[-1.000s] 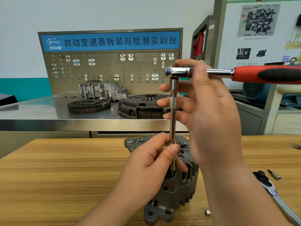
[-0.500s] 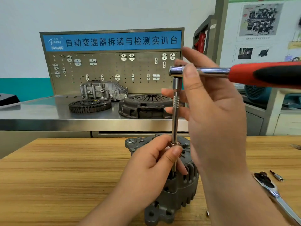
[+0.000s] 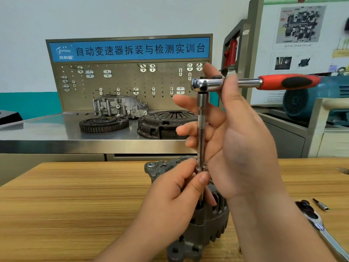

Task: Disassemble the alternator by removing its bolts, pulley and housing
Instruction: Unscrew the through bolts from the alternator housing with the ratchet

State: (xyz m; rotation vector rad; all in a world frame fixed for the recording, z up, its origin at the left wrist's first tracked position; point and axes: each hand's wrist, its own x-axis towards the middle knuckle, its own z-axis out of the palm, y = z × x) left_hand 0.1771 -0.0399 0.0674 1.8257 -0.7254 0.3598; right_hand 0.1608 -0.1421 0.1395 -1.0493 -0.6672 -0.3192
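Head view:
Alternator (image 3: 205,229): ribbed grey cast metal, upright on my streaky wooden table (image 3: 75,205).
Left hand (image 3: 175,201): I pinch the foot of the knurled chrome extension bar (image 3: 201,129) at the alternator's top.
Right hand (image 3: 241,148): my thumb and forefinger pinch the ratchet (image 3: 249,83) by its chrome shaft, other fingers spread.
Handle: red and black.
Sign (image 3: 139,49): "自动变速器拆装与检测实训台".

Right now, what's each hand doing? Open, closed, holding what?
Left hand: closed, pinching the extension bar low down, atop the alternator.
Right hand: thumb and index finger pinch the ratchet near its head; other fingers spread.

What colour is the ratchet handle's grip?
The ratchet handle is red with a black insert; head view shows it best.
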